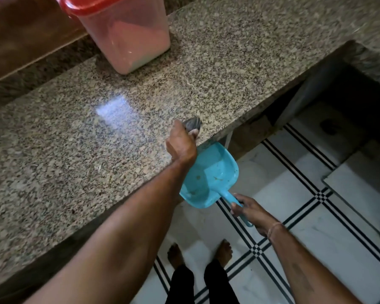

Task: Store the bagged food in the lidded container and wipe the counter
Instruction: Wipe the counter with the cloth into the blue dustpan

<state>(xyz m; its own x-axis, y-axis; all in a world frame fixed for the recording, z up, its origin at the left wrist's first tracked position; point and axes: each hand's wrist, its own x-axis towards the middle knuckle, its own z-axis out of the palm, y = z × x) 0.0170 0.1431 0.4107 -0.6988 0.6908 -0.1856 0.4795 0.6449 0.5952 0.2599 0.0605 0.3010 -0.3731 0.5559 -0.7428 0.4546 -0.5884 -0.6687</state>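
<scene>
Granite counter (pixel 86 132): my left hand (pixel 181 148) grips grey cloth (pixel 193 125) at its edge; my right hand (pixel 248 210) grips dustpan (pixel 211 172) handle, mouth toward edge.

The speckled granite surface (pixel 53 150) carries a clear lidded container (pixel 127 40), upright near the back (its red lid (pixel 86 5) is on, its contents look pinkish). In front of the container a pale patch of light (pixel 112 108) glints on the stone. Farther forward and right of the container, at the surface's front edge, rests a blurred dark grey wad (pixel 193 125). Between the two lies a thin pale thread (pixel 190 83).
</scene>
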